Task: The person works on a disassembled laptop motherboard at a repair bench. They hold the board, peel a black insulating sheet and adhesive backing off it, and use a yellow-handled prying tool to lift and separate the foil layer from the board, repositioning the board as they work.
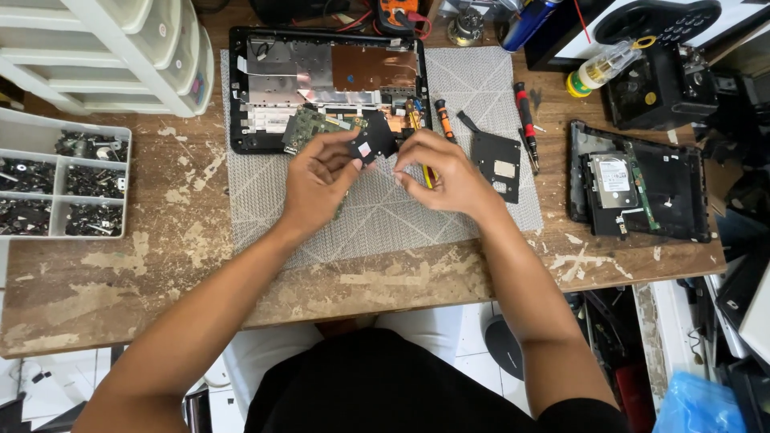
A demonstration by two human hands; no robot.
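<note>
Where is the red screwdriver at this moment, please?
In the head view, the red screwdriver lies on the table's right half, at the grey mat's right edge, beside the black plate.

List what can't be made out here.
- Small black part: the left hand and right hand cover its edges.
- Green circuit board: lower part hidden behind the left hand.
- Parts tray: contents too small; cut off by the left edge.

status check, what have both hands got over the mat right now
Left hand and right hand both pinch a small black part above the grey mat. Opened laptop base just behind. Screwdrivers lie right, clear of the hands.
</note>
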